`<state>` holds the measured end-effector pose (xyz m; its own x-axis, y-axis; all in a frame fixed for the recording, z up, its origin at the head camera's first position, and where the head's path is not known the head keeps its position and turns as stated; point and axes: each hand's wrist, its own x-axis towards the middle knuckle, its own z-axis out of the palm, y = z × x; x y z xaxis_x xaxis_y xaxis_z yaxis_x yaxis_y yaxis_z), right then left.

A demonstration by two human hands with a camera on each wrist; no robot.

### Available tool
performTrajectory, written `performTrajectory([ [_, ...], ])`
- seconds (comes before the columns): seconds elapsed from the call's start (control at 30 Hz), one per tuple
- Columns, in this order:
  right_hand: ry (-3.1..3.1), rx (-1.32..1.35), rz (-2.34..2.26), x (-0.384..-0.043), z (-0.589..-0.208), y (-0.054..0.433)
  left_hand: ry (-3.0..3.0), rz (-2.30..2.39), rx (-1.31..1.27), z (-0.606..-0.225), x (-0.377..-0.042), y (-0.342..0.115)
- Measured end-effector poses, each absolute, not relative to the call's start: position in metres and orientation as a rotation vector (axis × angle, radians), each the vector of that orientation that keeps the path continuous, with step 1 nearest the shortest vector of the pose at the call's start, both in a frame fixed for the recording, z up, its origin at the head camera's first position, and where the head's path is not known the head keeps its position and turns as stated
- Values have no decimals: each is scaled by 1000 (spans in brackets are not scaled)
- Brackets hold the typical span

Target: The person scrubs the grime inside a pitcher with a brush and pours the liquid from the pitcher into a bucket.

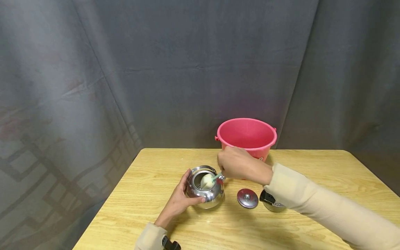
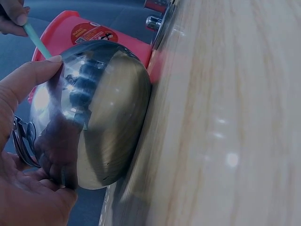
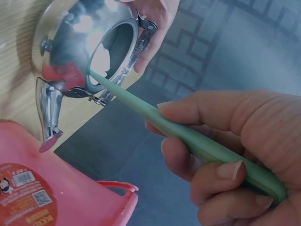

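With the left hand (image 1: pixel 180 200) gripping the round silver metal kettle (image 1: pixel 213 199) nearer the tabletop's (image 1: pixel 131 208) left edge than right, I'd just swirl the green-handled, white-headed scrubber (image 1: pixel 206 181) the right hand (image 1: pixel 234 164) holds inside.

There is one left hand (image 1: pixel 183 199) and one right hand (image 1: pixel 237 163); one kettle (image 1: pixel 215 196); one brush (image 1: pixel 207 181); one bucket (image 1: pixel 247 133); one lid (image 1: pixel 247 198); one metal strainer (image 1: pixel 275 208); one table (image 1: pixel 125 211).

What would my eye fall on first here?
Probably the bright pink bucket at the far side of the wooden table. Nearer, the left hand holds a shiny metal kettle, while the right hand grips a green-handled tool whose white end is in the kettle's mouth.
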<state>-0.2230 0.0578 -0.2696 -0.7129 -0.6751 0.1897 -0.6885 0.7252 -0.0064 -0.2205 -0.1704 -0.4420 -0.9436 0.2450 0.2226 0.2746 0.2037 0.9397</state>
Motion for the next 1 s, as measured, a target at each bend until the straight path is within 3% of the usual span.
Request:
performTrajectory([
  [1.0, -2714, 1056, 330, -223, -293, 70, -2405, -1901, -519, -442, -221, -167],
])
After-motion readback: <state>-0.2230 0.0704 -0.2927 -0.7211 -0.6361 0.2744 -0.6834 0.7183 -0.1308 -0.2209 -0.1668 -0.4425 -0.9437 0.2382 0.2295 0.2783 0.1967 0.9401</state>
